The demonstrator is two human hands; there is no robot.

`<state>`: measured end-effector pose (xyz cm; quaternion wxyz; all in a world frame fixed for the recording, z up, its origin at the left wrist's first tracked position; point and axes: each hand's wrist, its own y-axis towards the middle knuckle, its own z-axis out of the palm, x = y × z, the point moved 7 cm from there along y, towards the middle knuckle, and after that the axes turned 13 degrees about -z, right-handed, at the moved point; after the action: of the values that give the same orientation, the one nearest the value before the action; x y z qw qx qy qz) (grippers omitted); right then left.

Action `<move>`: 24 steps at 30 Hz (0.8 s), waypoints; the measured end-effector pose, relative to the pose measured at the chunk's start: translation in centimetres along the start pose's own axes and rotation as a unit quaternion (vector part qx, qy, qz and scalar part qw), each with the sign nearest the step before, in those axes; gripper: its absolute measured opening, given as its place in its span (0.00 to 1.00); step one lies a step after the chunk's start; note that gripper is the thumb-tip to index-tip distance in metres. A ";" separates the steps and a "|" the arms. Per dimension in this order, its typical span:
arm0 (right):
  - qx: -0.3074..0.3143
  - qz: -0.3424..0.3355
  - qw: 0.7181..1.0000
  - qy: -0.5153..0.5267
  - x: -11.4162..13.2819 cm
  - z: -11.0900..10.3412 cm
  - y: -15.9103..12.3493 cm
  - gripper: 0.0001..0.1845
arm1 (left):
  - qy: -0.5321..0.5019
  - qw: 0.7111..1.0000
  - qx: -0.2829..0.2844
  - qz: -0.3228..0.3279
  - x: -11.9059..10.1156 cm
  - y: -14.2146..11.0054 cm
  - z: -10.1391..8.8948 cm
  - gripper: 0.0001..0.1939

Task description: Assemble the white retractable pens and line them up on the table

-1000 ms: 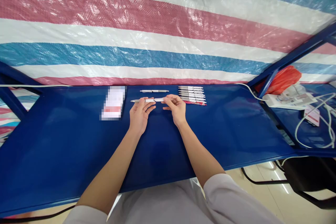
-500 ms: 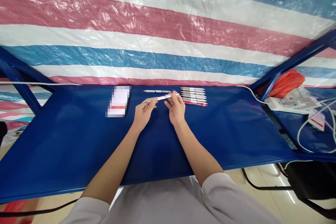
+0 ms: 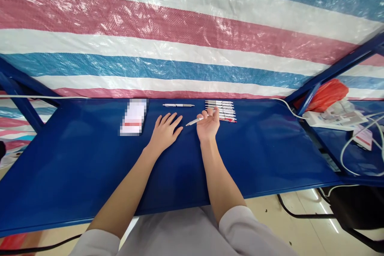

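A white pen [image 3: 194, 121] is held in my right hand [image 3: 208, 125], its grey tip pointing left and slightly down toward the tabletop. My left hand [image 3: 165, 131] is empty, palm down over the blue table [image 3: 177, 168] with its fingers spread. Beyond the hands, one white and grey pen [image 3: 178, 105] lies sideways by itself. Just past my right hand is a row of several white pens [image 3: 223, 106], stacked side by side, with a red pen [image 3: 230, 120] at the near end. My right fingers hide part of that row.
To the left lies a blurred white box or phone [image 3: 133, 118] with a red band. A striped plastic sheet [image 3: 180, 20] rises behind the table. At right are a red bag [image 3: 325, 94], white cables [image 3: 343, 152] and a black chair [image 3: 360, 208].
My left hand has let go of the pen and flattened out, fingers spread. My right hand has turned palm up and keeps the pen, which now tilts down to the left.
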<state>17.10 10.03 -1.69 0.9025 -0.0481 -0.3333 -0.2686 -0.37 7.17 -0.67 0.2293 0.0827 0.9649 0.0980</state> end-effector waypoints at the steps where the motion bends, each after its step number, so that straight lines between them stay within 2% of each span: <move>1: 0.012 -0.002 1.000 -0.001 0.0 0.0 -0.1 0.12 | 0.005 1.000 0.002 0.001 0.0 -0.2 0.2 0.23; 4: 0.041 0.003 0.999 0.023 0.0 0.3 -0.3 0.16 | 0.011 1.000 0.015 0.007 0.0 -0.6 0.6 0.23; 10: 0.030 0.008 0.995 0.097 -0.2 0.1 -0.2 0.18 | 0.017 1.000 0.022 0.011 -0.1 -0.7 0.5 0.25; 15: 0.007 -0.001 0.997 0.078 -0.2 -0.5 0.1 0.18 | 0.017 0.999 0.025 0.010 -0.1 -0.7 0.7 0.24; 24: 0.016 -0.013 0.995 0.096 -0.2 -0.6 0.2 0.16 | -0.023 0.999 0.026 0.001 0.3 -0.6 0.9 0.24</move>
<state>17.45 10.12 -2.30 0.9272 -0.0033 -0.2503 -0.2786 -0.25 6.78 -1.73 0.2495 0.0920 0.9614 0.0707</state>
